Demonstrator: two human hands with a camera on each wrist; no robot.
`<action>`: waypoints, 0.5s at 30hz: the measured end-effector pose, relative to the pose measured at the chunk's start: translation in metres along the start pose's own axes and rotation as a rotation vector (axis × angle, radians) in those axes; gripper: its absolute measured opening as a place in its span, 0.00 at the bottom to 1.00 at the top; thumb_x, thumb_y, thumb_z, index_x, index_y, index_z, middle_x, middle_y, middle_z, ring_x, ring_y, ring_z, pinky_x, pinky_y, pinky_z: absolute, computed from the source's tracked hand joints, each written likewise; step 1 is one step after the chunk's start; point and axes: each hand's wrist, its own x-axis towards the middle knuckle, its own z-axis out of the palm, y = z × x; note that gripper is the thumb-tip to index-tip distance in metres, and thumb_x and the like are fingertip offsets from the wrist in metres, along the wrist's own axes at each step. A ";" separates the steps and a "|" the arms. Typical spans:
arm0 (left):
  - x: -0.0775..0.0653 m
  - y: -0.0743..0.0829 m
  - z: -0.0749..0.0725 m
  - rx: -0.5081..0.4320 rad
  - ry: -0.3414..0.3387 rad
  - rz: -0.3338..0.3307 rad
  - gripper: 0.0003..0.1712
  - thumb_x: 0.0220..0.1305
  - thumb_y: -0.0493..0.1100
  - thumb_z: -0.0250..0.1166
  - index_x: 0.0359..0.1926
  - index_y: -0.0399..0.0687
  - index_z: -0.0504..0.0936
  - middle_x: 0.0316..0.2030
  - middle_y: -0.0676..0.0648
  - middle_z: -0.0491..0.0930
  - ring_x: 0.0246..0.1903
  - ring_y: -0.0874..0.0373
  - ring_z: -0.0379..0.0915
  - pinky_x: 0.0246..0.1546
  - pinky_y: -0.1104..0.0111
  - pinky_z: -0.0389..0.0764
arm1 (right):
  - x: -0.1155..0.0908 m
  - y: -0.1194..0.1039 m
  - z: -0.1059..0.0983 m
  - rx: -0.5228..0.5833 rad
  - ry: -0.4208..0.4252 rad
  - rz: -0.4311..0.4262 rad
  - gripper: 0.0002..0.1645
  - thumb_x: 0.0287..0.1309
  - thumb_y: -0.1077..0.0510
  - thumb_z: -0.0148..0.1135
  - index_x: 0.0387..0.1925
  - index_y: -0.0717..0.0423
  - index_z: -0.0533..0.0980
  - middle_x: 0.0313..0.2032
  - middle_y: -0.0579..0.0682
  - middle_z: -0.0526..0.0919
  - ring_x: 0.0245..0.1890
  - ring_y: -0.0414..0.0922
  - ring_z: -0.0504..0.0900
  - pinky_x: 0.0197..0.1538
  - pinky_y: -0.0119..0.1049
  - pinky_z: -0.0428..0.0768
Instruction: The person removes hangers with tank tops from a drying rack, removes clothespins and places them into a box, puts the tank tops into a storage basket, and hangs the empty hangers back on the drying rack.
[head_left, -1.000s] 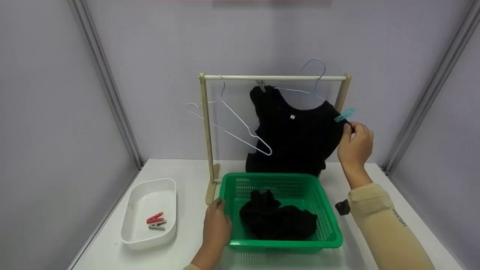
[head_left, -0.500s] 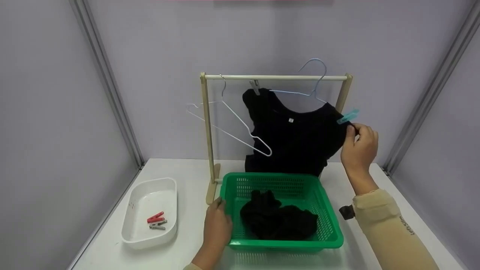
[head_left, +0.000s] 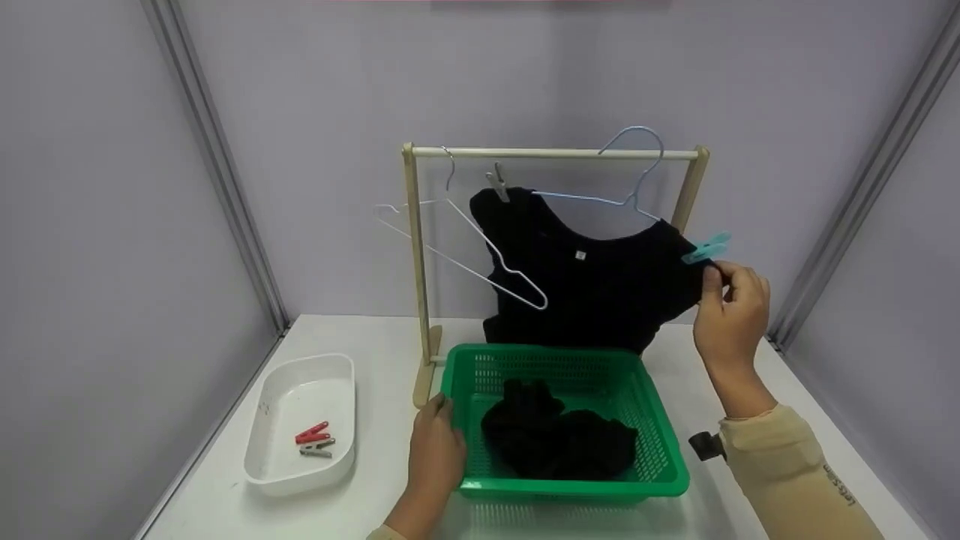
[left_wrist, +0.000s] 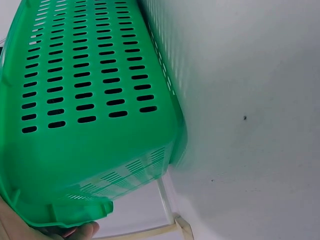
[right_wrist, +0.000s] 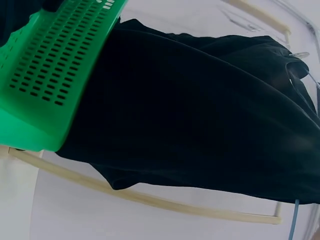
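A black sleeveless top (head_left: 592, 292) hangs from a light blue wire hanger (head_left: 636, 196) whose hook overlaps the rack's bar. My right hand (head_left: 733, 319) pinches the top's right shoulder edge between thumb and fingers, just below a turquoise clothespin (head_left: 706, 248). A grey clothespin (head_left: 498, 184) sits on the other shoulder, which is higher, so the top slants. My left hand (head_left: 436, 448) grips the left rim of a green basket (head_left: 570, 489), its fingers curled under the rim in the left wrist view. Crumpled black cloth (head_left: 559, 435) lies inside the basket.
The wooden rack (head_left: 415, 255) stands behind the basket, with an empty white wire hanger (head_left: 491, 281) on its left end, overlapping the top in the head view. At left, a white tray (head_left: 259, 442) holds a red clothespin (head_left: 312, 433) and a grey one (head_left: 318, 450).
My right hand has moved right and down, drawing the top's shoulder with it. The top, its clothespins and the blue hanger have come lower. My left hand keeps its grip on the basket.
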 end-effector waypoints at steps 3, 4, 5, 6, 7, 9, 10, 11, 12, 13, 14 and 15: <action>0.000 0.000 0.000 -0.006 0.001 0.000 0.20 0.63 0.27 0.59 0.57 0.25 0.77 0.62 0.31 0.72 0.61 0.37 0.70 0.59 0.50 0.75 | -0.003 -0.004 -0.004 0.015 0.016 0.003 0.10 0.68 0.66 0.60 0.38 0.73 0.80 0.30 0.60 0.78 0.33 0.40 0.64 0.41 0.29 0.58; 0.000 0.000 0.000 -0.005 0.002 0.001 0.20 0.63 0.27 0.59 0.57 0.25 0.77 0.62 0.31 0.72 0.61 0.37 0.70 0.59 0.50 0.75 | -0.004 -0.005 -0.005 0.019 0.023 0.002 0.09 0.67 0.67 0.60 0.38 0.73 0.80 0.30 0.60 0.77 0.33 0.40 0.64 0.41 0.28 0.58; 0.000 0.000 0.000 -0.003 0.004 0.004 0.20 0.63 0.27 0.59 0.57 0.25 0.77 0.61 0.31 0.73 0.61 0.37 0.71 0.59 0.50 0.75 | -0.006 -0.005 -0.007 0.026 0.025 -0.002 0.08 0.67 0.68 0.60 0.38 0.74 0.80 0.30 0.59 0.77 0.33 0.39 0.63 0.41 0.29 0.58; 0.000 0.000 0.001 -0.003 0.005 0.006 0.20 0.63 0.27 0.59 0.57 0.25 0.77 0.61 0.31 0.73 0.61 0.37 0.71 0.59 0.50 0.75 | -0.007 -0.006 -0.008 0.030 0.027 -0.003 0.07 0.66 0.70 0.60 0.38 0.74 0.80 0.30 0.58 0.76 0.33 0.39 0.63 0.41 0.29 0.58; 0.000 0.000 0.001 -0.002 0.006 0.009 0.20 0.63 0.27 0.59 0.57 0.25 0.77 0.61 0.31 0.73 0.61 0.37 0.71 0.59 0.50 0.75 | -0.009 -0.006 -0.010 0.035 0.027 -0.007 0.07 0.66 0.70 0.59 0.38 0.75 0.80 0.29 0.57 0.76 0.33 0.39 0.63 0.41 0.29 0.59; 0.001 0.000 0.001 -0.003 0.009 0.012 0.20 0.63 0.27 0.59 0.56 0.24 0.77 0.61 0.31 0.73 0.61 0.37 0.71 0.59 0.50 0.76 | -0.013 -0.007 -0.013 0.048 0.021 -0.009 0.06 0.65 0.71 0.60 0.38 0.75 0.80 0.29 0.55 0.76 0.33 0.39 0.63 0.41 0.29 0.59; 0.001 0.000 0.002 -0.005 0.010 0.015 0.20 0.63 0.26 0.59 0.56 0.24 0.77 0.61 0.31 0.73 0.61 0.37 0.71 0.59 0.50 0.76 | -0.016 -0.007 -0.015 0.051 0.017 -0.008 0.06 0.65 0.70 0.60 0.38 0.74 0.80 0.29 0.53 0.76 0.33 0.39 0.64 0.40 0.29 0.59; 0.001 0.000 0.002 -0.006 0.010 0.016 0.20 0.62 0.26 0.59 0.56 0.24 0.77 0.61 0.31 0.73 0.61 0.37 0.71 0.59 0.50 0.76 | -0.018 -0.007 -0.017 0.056 0.012 -0.011 0.06 0.65 0.70 0.60 0.38 0.74 0.80 0.30 0.50 0.76 0.33 0.38 0.64 0.40 0.29 0.59; 0.001 0.000 0.002 -0.008 0.009 0.015 0.21 0.62 0.26 0.58 0.56 0.24 0.77 0.61 0.31 0.73 0.61 0.37 0.71 0.59 0.50 0.76 | -0.021 -0.007 -0.020 0.059 0.006 -0.012 0.06 0.65 0.70 0.60 0.38 0.73 0.80 0.30 0.48 0.76 0.33 0.36 0.65 0.40 0.28 0.60; 0.001 0.000 0.002 -0.010 0.007 0.015 0.21 0.62 0.26 0.58 0.57 0.24 0.77 0.61 0.30 0.73 0.61 0.37 0.71 0.59 0.50 0.76 | -0.023 -0.007 -0.022 0.066 -0.002 -0.017 0.06 0.65 0.70 0.60 0.39 0.73 0.81 0.30 0.45 0.76 0.33 0.35 0.65 0.40 0.28 0.60; 0.001 0.000 0.002 -0.011 0.005 0.013 0.21 0.62 0.26 0.58 0.57 0.24 0.77 0.61 0.31 0.73 0.61 0.37 0.71 0.59 0.50 0.75 | -0.026 -0.007 -0.024 0.070 -0.006 -0.021 0.06 0.65 0.70 0.61 0.39 0.73 0.81 0.31 0.43 0.76 0.33 0.34 0.65 0.40 0.28 0.61; 0.001 0.000 0.002 -0.012 0.003 0.011 0.21 0.62 0.26 0.58 0.57 0.24 0.77 0.61 0.31 0.73 0.61 0.37 0.71 0.59 0.50 0.75 | -0.028 -0.007 -0.026 0.075 -0.012 -0.028 0.06 0.65 0.70 0.61 0.39 0.73 0.80 0.31 0.40 0.76 0.33 0.33 0.66 0.40 0.28 0.61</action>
